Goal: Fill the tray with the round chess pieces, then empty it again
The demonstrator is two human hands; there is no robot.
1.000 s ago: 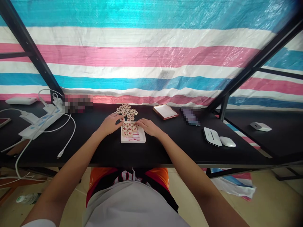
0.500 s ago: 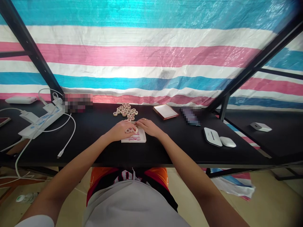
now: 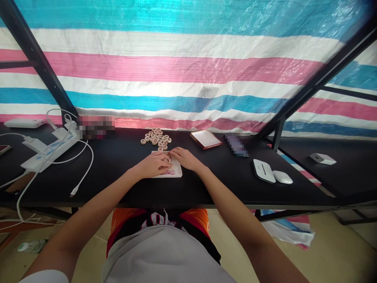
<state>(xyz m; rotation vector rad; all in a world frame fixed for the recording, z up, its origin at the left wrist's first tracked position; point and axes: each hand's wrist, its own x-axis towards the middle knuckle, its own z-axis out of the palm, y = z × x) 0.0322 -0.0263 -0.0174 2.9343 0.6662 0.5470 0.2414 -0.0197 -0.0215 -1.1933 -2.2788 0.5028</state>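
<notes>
My left hand [image 3: 153, 165] lies over a small white box [image 3: 176, 173] on the black table [image 3: 123, 188], its fingers curled together on round wooden chess pieces [image 3: 167, 160] with red marks inside the box. My right hand [image 3: 184, 158], with a ring on one finger, rests bent on the box's far right corner and holds it. A loose pile of the same chess pieces [image 3: 156, 137] lies on the table just beyond the box.
A red-rimmed shallow lid [image 3: 205, 139] sits to the right of the pile. A white power strip [image 3: 47, 151] with white cables [image 3: 79, 181] is at the left. A flat white device [image 3: 263, 169] and a white mouse [image 3: 282, 177] lie at the right. A striped tarp hangs behind.
My left hand has come back from the loose pile to the box and now covers most of it. My right hand has stayed at the box's far right corner.
</notes>
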